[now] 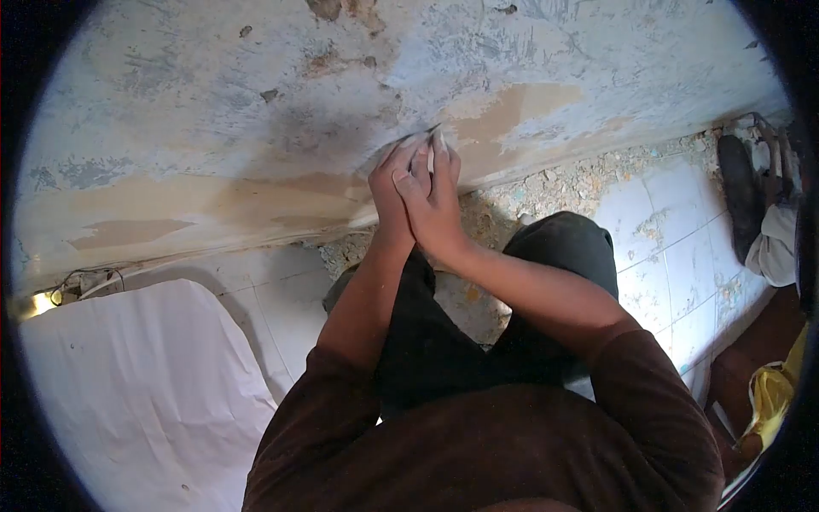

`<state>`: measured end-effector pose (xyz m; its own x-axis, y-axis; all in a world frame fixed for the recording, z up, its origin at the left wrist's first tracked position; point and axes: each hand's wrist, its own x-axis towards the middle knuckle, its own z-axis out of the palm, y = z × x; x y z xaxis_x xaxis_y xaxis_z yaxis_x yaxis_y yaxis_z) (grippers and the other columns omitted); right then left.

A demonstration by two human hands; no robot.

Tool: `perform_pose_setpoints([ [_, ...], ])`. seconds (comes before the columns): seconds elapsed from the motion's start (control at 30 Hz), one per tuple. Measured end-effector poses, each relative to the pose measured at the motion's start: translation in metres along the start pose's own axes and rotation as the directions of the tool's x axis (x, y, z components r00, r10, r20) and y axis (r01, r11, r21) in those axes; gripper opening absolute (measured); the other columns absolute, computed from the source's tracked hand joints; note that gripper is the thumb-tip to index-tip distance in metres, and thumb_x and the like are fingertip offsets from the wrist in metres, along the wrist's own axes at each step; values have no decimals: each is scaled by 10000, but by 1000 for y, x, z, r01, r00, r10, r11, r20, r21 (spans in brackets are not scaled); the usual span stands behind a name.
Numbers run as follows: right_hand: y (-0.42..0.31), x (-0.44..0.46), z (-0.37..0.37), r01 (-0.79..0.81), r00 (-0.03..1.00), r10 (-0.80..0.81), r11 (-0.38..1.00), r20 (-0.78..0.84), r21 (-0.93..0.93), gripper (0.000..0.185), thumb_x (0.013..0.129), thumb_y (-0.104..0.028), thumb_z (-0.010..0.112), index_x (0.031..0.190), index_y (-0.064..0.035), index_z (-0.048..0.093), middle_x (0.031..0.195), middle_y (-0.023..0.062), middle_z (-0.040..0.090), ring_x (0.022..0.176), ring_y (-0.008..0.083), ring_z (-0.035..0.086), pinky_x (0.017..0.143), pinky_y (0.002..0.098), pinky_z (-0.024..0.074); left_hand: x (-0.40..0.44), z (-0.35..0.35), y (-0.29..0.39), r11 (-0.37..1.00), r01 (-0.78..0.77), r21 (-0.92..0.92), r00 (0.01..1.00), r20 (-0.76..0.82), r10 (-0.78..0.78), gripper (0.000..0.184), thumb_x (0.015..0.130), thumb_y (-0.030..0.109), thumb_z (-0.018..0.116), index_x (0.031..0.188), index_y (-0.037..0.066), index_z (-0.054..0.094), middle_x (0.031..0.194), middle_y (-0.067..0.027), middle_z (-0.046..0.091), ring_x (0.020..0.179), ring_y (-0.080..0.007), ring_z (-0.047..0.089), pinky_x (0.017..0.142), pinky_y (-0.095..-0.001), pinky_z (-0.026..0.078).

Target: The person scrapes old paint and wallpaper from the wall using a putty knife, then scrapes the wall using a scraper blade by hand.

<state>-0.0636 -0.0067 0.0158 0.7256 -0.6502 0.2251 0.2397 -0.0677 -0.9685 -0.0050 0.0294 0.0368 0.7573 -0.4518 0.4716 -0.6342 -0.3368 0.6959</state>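
Observation:
Both of my hands press together low against the patchy painted wall. My left hand reaches up with its fingers held close on the wall surface. Beside it and partly over it lies my right hand, its thumb crossing the left fingers. Pale dust coats the fingertips. A thin dark edge shows by the fingertips; what lies under the fingers is hidden. Around the hands the wall has scraped grey marks and a bare tan patch.
Rubble lines the foot of the wall on white floor tiles. A white sheet drapes at the left, near a lit lamp. Dark shoe, pale cloth and yellow bag lie at the right.

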Motion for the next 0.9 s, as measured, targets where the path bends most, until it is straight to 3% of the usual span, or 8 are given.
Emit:
perform_pose_setpoints([
  [0.03, 1, 0, -1, 2, 1000, -2, 1000, -11, -21, 772, 884, -230, 608, 1415, 123, 173, 1336, 290, 269, 1223, 412, 365, 1031, 425, 335, -5, 0, -1, 1000, 10, 1, 1000, 7, -11, 211, 889, 126, 579, 1016, -10, 678, 919, -134, 688, 818, -228, 642, 778, -332, 493],
  [0.1, -3, 2, 0, 19, 1000, -20, 999, -22, -35, 771, 883, -225, 610, 1414, 124, 174, 1335, 289, 273, 1218, 410, 370, 1027, 425, 339, -2, -2, 3, 1000, -25, -19, 1000, 4, 25, 202, 858, 100, 569, 1017, 31, 672, 929, -151, 674, 839, -324, 650, 755, -360, 509],
  [0.23, -5, 5, -2, 14, 1000, -14, 1000, 2, -1, 748, 895, -226, 590, 1412, 129, 181, 1330, 275, 302, 1227, 396, 363, 1046, 413, 315, 2, -3, 8, 998, 35, -50, 999, 2, -35, 206, 854, 100, 573, 1019, 34, 677, 946, -150, 677, 849, -323, 653, 764, -360, 511],
  [0.43, -7, 2, 0, 2, 1000, -2, 1000, 6, 4, 751, 890, -234, 600, 1401, 125, 182, 1325, 297, 284, 1217, 417, 359, 1042, 425, 315, 5, -6, 5, 998, -51, 23, 999, -7, 51, 224, 850, 107, 581, 1037, 45, 689, 976, -148, 683, 877, -327, 655, 791, -355, 513],
  [0.5, -5, 0, -1, 10, 1000, -10, 1000, 2, -13, 748, 891, -232, 598, 1400, 125, 184, 1327, 298, 283, 1215, 416, 361, 1041, 424, 317, 4, -1, -3, 998, -55, 42, 998, 13, 55, 212, 890, 129, 574, 1015, -6, 678, 933, -157, 685, 845, -266, 655, 785, -359, 501],
  [0.6, -7, 3, 0, -1, 1000, 1, 1000, -5, -13, 747, 894, -236, 597, 1398, 129, 183, 1333, 297, 278, 1218, 414, 359, 1045, 420, 315, 0, -5, -4, 999, -39, 11, 999, 29, 39, 227, 845, 105, 590, 1040, 34, 681, 975, -148, 680, 881, -329, 651, 793, -343, 507],
  [0.83, -4, 0, -1, -13, 1000, 13, 1000, 0, 7, 739, 901, -219, 585, 1403, 133, 171, 1336, 299, 272, 1224, 417, 360, 1051, 427, 313, 4, -5, 4, 1000, 22, -11, 999, 38, -21, 220, 847, 93, 591, 1038, 26, 678, 966, -144, 680, 867, -321, 651, 785, -346, 506],
  [0.9, -6, 2, -1, -18, 1000, 18, 999, 4, 32, 739, 901, -212, 583, 1406, 131, 166, 1337, 298, 272, 1220, 418, 365, 1048, 430, 317, 2, -6, 6, 996, -19, 91, 1000, 13, 18, 213, 847, 91, 593, 1031, 27, 679, 954, -147, 674, 855, -317, 650, 777, -359, 509],
])
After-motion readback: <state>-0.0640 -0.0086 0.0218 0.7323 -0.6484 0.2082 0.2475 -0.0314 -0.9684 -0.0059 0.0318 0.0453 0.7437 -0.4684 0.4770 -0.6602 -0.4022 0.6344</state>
